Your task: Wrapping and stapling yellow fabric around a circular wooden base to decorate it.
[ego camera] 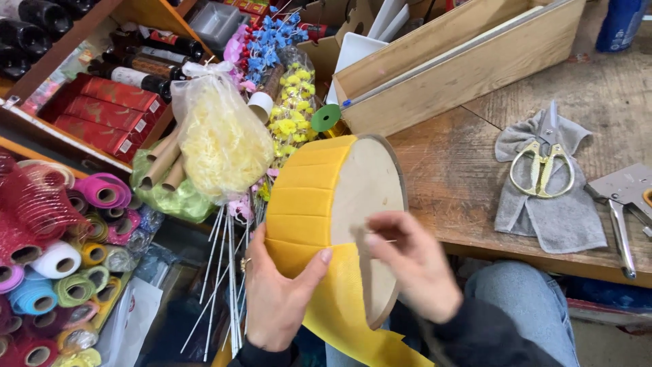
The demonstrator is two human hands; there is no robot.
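Yellow ribbon [302, 204] is wrapping the side of a round wooden disc [370, 204], which is standing on edge at the middle of the view, just near of the counter [462, 183] edge and above a denim knee [530, 299]. A loose tail of the ribbon is hanging down near, between the two wrists. The left hand [275, 299] is cupping the wrapped side from below, its fingers [319, 261] spread and pressing on the ribbon, thumb up by the disc face. The right hand [414, 265] is lying over the flat face, its fingers pinching something thin and pale, too small to tell what.

Left of the disc, one clear bag of pale yellow shred [221, 139] is leaning in close, with white stems [227, 272] running down beside the left hand. Further left, a rack is holding many mesh rolls [58, 261] in red, pink, blue, green and white, too many to count surely. Far left, a shelf is carrying red boxes [102, 112] and dark bottles [146, 64]. Behind the bag, blue and yellow artificial flowers [288, 102] are standing.

On the counter, one long wooden box [468, 61] is lying far, one pair of gold scissors [542, 166] is resting on one grey cloth [553, 217] at right, and one metal stapler [621, 204] is lying at the right edge.
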